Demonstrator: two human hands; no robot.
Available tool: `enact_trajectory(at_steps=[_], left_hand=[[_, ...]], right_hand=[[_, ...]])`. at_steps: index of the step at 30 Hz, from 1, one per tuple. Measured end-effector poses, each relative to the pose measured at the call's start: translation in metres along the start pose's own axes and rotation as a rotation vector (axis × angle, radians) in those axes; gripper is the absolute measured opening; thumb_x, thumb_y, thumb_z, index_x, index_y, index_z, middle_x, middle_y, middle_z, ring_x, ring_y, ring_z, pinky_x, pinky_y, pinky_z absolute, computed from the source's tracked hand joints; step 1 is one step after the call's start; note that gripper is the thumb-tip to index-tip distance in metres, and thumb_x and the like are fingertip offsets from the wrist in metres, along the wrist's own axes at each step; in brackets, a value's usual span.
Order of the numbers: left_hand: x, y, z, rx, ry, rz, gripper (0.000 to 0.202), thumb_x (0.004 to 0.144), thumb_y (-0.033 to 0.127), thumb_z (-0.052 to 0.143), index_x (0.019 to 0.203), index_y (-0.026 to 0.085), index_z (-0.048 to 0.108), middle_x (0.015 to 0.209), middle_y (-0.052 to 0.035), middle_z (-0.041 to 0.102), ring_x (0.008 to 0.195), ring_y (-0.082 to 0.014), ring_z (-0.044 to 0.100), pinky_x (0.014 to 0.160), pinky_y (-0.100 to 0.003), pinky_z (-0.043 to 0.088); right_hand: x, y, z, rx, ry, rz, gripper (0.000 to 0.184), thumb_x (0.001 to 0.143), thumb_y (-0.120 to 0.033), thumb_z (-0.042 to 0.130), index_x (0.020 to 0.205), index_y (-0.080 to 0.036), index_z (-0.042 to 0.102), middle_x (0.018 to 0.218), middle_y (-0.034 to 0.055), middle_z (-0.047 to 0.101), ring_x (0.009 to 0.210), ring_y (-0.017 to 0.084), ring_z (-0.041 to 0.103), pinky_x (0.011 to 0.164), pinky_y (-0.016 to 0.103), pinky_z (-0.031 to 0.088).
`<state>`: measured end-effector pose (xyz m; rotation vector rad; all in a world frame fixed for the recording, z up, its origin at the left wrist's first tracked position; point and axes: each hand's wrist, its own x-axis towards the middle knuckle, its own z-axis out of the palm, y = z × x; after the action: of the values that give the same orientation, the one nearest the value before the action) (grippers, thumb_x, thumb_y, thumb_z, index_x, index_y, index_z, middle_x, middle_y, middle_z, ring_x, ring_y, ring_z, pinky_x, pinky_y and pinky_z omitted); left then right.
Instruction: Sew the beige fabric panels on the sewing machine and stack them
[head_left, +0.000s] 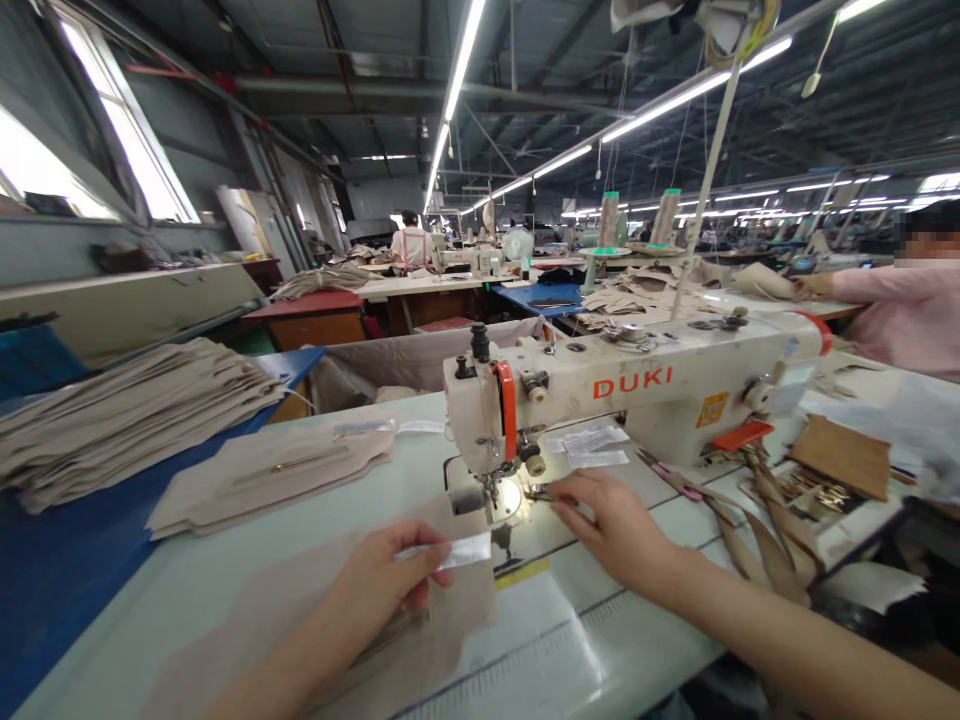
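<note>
My left hand [401, 570] pinches a shiny white strip [469, 550], perhaps a label, between thumb and fingers. Beneath it a beige fabric piece [300, 610] lies on the sewing table, its upper corner close to the needle area. My right hand [611, 520] is right of the needle, thumb and fingers closed at a small metal piece [538, 491] on the machine bed; whether they grip it is unclear. Over the lit needle plate [510, 500] stands the head of a white DUKI sewing machine [637, 380]. More white strips [589, 443] lie behind my right hand.
Left of the machine are beige panels [277, 465] with a zipper on top, and a tall fabric stack [135, 410] on a blue table. Scissors [675, 480], beige straps [750, 540] and a box of metal parts [825, 495] lie right. A co-worker's pink sleeve [877, 290] shows beyond.
</note>
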<state>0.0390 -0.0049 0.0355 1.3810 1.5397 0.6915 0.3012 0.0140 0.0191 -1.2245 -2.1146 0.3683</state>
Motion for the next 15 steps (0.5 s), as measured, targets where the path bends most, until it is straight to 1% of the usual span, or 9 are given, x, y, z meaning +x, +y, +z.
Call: enact_trajectory(at_steps=[2, 4, 7, 9, 10, 11, 12, 14, 15], left_hand=[[-0.002, 0.000, 0.002, -0.019, -0.012, -0.007, 0.041, 0.055, 0.057, 0.063, 0.067, 0.018, 0.061, 0.055, -0.0015, 0.064, 0.041, -0.0119, 0.048, 0.045, -0.024, 0.030], [-0.004, 0.000, 0.003, -0.023, -0.019, -0.011, 0.042, 0.055, 0.057, 0.065, 0.068, 0.017, 0.062, 0.056, -0.0021, 0.065, 0.041, -0.0118, 0.048, 0.044, -0.024, 0.030], [-0.009, -0.004, -0.001, 0.032, -0.017, -0.011, 0.043, 0.062, 0.057, 0.062, 0.075, 0.017, 0.065, 0.059, -0.0026, 0.067, 0.044, -0.0142, 0.053, 0.045, -0.025, 0.035], [-0.013, -0.009, -0.005, 0.167, 0.063, 0.068, 0.040, 0.069, 0.054, 0.059, 0.084, 0.018, 0.068, 0.068, -0.0040, 0.071, 0.053, -0.0182, 0.061, 0.050, -0.028, 0.044], [-0.014, -0.013, -0.007, 0.268, 0.138, 0.175, 0.039, 0.072, 0.051, 0.059, 0.091, 0.019, 0.068, 0.079, -0.0053, 0.074, 0.063, -0.0210, 0.066, 0.057, -0.030, 0.049], [-0.015, -0.017, -0.007, 0.388, 0.218, 0.334, 0.036, 0.074, 0.047, 0.059, 0.097, 0.020, 0.069, 0.092, -0.0063, 0.074, 0.076, -0.0235, 0.068, 0.067, -0.033, 0.052], [-0.016, -0.021, -0.007, 0.521, 0.287, 0.532, 0.034, 0.076, 0.042, 0.060, 0.103, 0.022, 0.068, 0.105, -0.0064, 0.073, 0.090, -0.0250, 0.067, 0.078, -0.035, 0.052], [-0.016, -0.028, -0.003, 0.763, 0.383, 0.940, 0.029, 0.082, 0.030, 0.059, 0.110, 0.026, 0.066, 0.118, -0.0043, 0.069, 0.108, -0.0242, 0.062, 0.099, -0.039, 0.043], [-0.015, -0.030, 0.001, 0.851, 0.407, 1.093, 0.026, 0.086, 0.024, 0.055, 0.110, 0.026, 0.066, 0.116, -0.0035, 0.069, 0.110, -0.0226, 0.060, 0.105, -0.041, 0.037]], right_hand=[[0.005, -0.022, 0.020, 0.232, -0.090, 0.094, 0.017, 0.086, -0.024, 0.056, 0.094, -0.019, 0.071, 0.085, 0.0046, 0.069, 0.076, 0.017, 0.061, 0.070, 0.027, 0.046], [0.012, -0.034, 0.041, 0.442, -0.171, 0.212, 0.010, 0.081, -0.023, 0.062, 0.083, -0.018, 0.071, 0.074, 0.0016, 0.068, 0.066, 0.014, 0.058, 0.060, 0.023, 0.043], [0.021, -0.036, 0.064, 0.719, -0.296, 0.412, 0.010, 0.077, -0.025, 0.066, 0.072, -0.017, 0.067, 0.059, -0.0026, 0.061, 0.056, 0.011, 0.055, 0.055, 0.021, 0.042], [0.025, -0.033, 0.072, 0.859, -0.359, 0.504, 0.017, 0.075, -0.032, 0.070, 0.070, -0.017, 0.065, 0.056, -0.0040, 0.059, 0.053, 0.010, 0.056, 0.056, 0.022, 0.045], [0.026, -0.031, 0.073, 0.908, -0.382, 0.531, 0.021, 0.073, -0.036, 0.073, 0.070, -0.017, 0.064, 0.056, -0.0041, 0.059, 0.052, 0.010, 0.056, 0.056, 0.022, 0.046], [0.027, -0.030, 0.074, 0.945, -0.401, 0.552, 0.025, 0.071, -0.039, 0.075, 0.070, -0.017, 0.063, 0.056, -0.0038, 0.060, 0.052, 0.010, 0.056, 0.056, 0.022, 0.047], [0.028, -0.029, 0.073, 0.970, -0.414, 0.570, 0.028, 0.069, -0.041, 0.077, 0.070, -0.016, 0.063, 0.057, -0.0035, 0.061, 0.052, 0.009, 0.056, 0.056, 0.023, 0.047], [0.029, -0.030, 0.069, 1.005, -0.442, 0.596, 0.033, 0.065, -0.044, 0.079, 0.069, -0.016, 0.062, 0.059, -0.0026, 0.062, 0.052, 0.009, 0.056, 0.057, 0.023, 0.048], [0.029, -0.030, 0.068, 1.021, -0.461, 0.602, 0.035, 0.064, -0.045, 0.080, 0.069, -0.015, 0.061, 0.060, -0.0023, 0.063, 0.052, 0.009, 0.056, 0.058, 0.023, 0.048]])
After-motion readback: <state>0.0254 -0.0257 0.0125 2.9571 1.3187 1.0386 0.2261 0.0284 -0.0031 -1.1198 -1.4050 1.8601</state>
